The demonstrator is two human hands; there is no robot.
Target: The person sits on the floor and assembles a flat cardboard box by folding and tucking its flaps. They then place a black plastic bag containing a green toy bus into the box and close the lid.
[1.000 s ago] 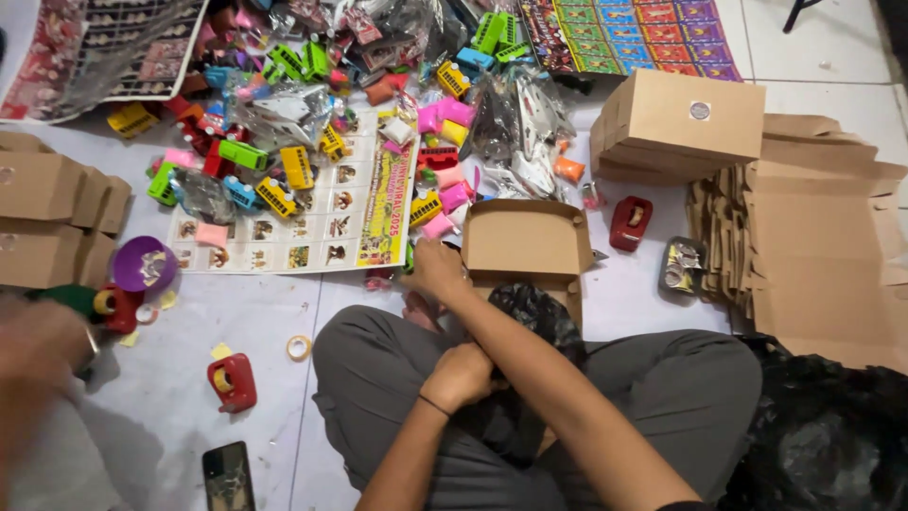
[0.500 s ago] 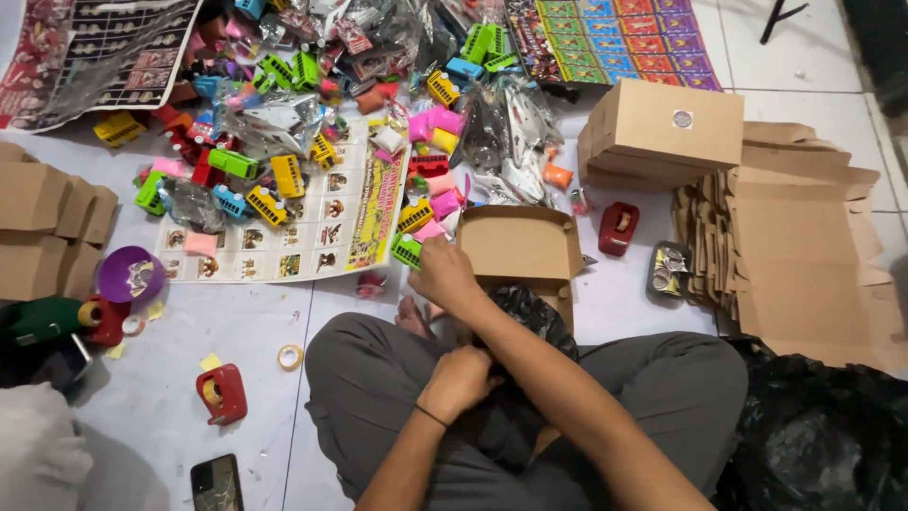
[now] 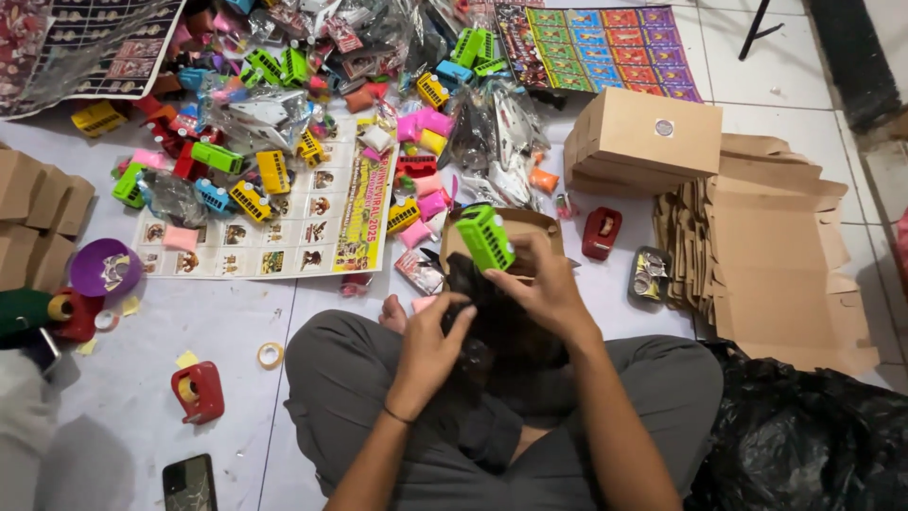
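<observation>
Green plastic, in the shape of a toy bus (image 3: 486, 237), is held up in the right hand (image 3: 544, 289), whose grip is closed on the toy's lower end with the fingers wrapped around it. The bus is raised just above a small open cardboard box (image 3: 539, 227) that stands on the white tiled floor (image 3: 151, 369) directly in front of the crossed legs in grey trousers. The left hand (image 3: 427, 345) is seen a little lower, over the lap, its grip closed on a dark plastic bag (image 3: 492, 322); what else lies within the fingers cannot be told.

Beyond the box, toward the far edge of the floor, a loose heap of small toys (image 3: 274, 142) in green, yellow, pink and blue is spread over printed sheets (image 3: 284, 227). To the right of the box a red tape dispenser (image 3: 602, 233) is set on the floor, and past it a closed cardboard box (image 3: 648, 142) rests beside a stack of flat, unfolded cartons (image 3: 766, 255). At the near left a second red tape dispenser (image 3: 199, 391), a roll of tape (image 3: 270, 355) and a phone (image 3: 189, 484) are laid out well apart from the hands. A black bag (image 3: 813, 435) is bunched at the near right corner.
</observation>
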